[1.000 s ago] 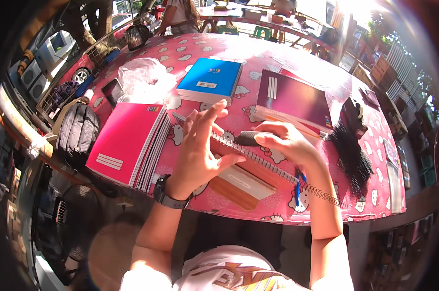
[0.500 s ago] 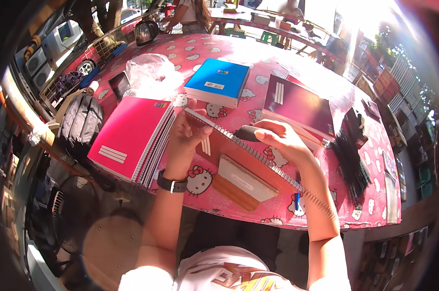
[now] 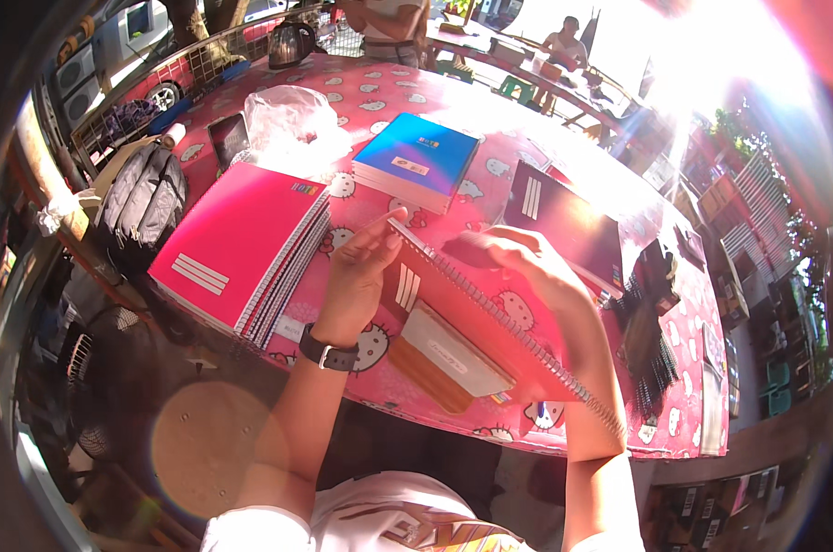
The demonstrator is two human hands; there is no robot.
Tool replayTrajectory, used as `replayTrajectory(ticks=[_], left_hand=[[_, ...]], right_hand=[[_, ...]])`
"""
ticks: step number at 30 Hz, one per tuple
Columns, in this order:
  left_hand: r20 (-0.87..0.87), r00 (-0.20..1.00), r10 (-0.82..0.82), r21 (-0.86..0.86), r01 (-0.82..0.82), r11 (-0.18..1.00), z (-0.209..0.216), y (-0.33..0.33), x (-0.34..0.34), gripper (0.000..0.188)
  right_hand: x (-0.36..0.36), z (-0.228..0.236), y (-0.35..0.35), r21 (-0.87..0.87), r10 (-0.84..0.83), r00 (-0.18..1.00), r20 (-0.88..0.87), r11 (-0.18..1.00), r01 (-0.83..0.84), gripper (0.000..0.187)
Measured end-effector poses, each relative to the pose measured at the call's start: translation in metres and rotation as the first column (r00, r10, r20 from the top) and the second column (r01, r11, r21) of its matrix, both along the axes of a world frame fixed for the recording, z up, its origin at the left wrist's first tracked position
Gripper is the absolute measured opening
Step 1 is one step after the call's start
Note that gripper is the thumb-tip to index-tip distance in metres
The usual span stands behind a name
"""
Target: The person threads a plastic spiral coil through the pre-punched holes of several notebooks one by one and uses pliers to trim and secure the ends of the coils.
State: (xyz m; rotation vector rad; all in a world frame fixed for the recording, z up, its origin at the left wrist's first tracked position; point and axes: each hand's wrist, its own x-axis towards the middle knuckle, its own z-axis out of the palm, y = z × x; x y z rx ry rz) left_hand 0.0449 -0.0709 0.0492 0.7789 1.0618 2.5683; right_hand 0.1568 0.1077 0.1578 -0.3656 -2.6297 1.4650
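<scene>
A red spiral notebook [image 3: 476, 322] slants across the front of me with its coil-bound edge [image 3: 490, 308] up. My left hand [image 3: 363, 262] pinches the far end of that edge between thumb and fingers. My right hand [image 3: 536, 262] curls around a dark oblong thing [image 3: 470, 248], held close to the coil; motion blurs it and I cannot make out its kind. A length of loose coil [image 3: 605, 414] runs out past the notebook's near end, across my right forearm. Beneath the notebook, a pale block on a wooden piece [image 3: 453, 354] lies at the table's front edge.
Pink spiral notebooks [image 3: 246, 244] are stacked at left, blue ones [image 3: 416, 156] behind, dark ones [image 3: 564, 221] at right. A bundle of black coils [image 3: 651, 350] lies far right. A plastic bag [image 3: 292, 129], kettle [image 3: 290, 44] and backpack [image 3: 142, 198] stand beyond. Two people are in the background.
The whole view has shifted slightly. My right hand has moved along the coil and is blurred; the notebook's red cover now faces me more. My left hand keeps its pinch.
</scene>
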Motion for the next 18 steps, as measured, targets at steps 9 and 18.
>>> replayTrajectory(ticks=[9, 18], left_hand=[[0.053, 0.995, -0.083, 0.069, 0.079, 0.994, -0.010, -0.008, -0.001, 0.036], [0.075, 0.996, -0.041, 0.039, 0.038, 0.999, -0.008, -0.010, 0.005, 0.032]], right_hand=[[-0.025, -0.028, 0.003, -0.635, 0.305, 0.879, -0.367, 0.609, -0.476, 0.061], [-0.030, -0.021, -0.002, -0.130, 0.394, 0.913, -0.102, 0.905, -0.405, 0.054]])
